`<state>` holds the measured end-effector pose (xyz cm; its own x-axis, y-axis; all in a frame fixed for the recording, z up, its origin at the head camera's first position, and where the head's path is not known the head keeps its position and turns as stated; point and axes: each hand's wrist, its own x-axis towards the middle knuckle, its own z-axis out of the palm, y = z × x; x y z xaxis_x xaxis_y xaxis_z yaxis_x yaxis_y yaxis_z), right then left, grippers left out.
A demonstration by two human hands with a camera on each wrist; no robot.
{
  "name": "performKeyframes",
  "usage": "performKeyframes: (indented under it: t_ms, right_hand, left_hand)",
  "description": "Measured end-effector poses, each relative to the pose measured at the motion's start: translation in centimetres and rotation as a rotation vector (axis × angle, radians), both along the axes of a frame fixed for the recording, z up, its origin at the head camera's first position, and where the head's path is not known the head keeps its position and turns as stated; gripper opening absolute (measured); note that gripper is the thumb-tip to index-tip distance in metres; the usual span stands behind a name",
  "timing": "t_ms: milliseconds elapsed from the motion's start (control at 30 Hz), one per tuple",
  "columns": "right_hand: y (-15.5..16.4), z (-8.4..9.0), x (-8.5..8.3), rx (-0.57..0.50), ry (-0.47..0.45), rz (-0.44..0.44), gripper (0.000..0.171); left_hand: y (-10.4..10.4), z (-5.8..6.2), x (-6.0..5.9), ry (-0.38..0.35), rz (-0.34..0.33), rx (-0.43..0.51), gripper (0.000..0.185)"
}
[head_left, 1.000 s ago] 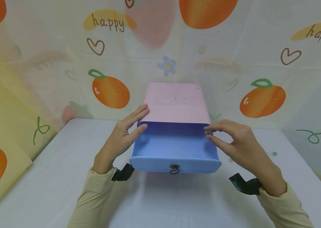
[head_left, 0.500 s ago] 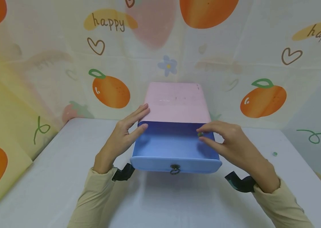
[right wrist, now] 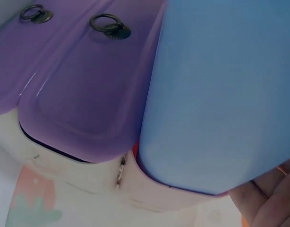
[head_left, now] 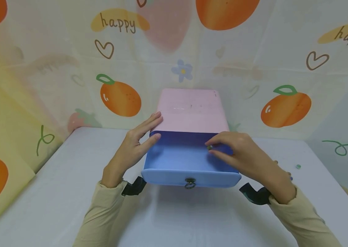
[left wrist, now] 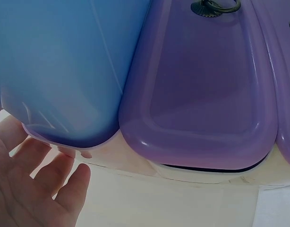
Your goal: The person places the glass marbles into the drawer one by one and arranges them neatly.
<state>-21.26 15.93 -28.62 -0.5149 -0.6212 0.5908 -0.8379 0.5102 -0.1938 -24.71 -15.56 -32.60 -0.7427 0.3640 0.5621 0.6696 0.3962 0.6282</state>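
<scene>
Right hand (head_left: 245, 156) pinches a small green bead (head_left: 209, 148) over the open blue drawer (head_left: 183, 159); left hand (head_left: 134, 147), fingers straight, steadies the pink cabinet (head_left: 190, 111).

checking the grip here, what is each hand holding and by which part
The right hand pinches a small green bead between its fingertips. The left hand holds nothing.

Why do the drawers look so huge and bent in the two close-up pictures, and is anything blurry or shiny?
Head view: sharp, evenly lit, with a soft sheen on the table below the blue drawer. Left wrist view: the purple drawer front fills the frame, bulging, with glare streaks along its edge. Right wrist view: the blue drawer's side looks soft and hazy; the right hand is barely in frame.
</scene>
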Motion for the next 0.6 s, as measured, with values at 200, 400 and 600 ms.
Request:
performKeyframes:
  t_ms: [200, 400, 600]
  right_hand:
    - [-0.5, 0.1, -0.3, 0.034, -0.049, 0.003, 0.023]
    - [-1.1, 0.4, -0.5, 0.114, -0.147, -0.039, 0.017]
    - [-1.5, 0.6, -0.8, 0.177, -0.195, -0.044, 0.017]
  left_hand:
    - [0.0, 0.1, 0.0, 0.001, -0.006, 0.003, 0.050]
    - [0.1, 0.1, 0.1, 0.003, -0.003, 0.000, 0.050]
    - [0.0, 0.1, 0.1, -0.003, -0.003, 0.003, 0.050]
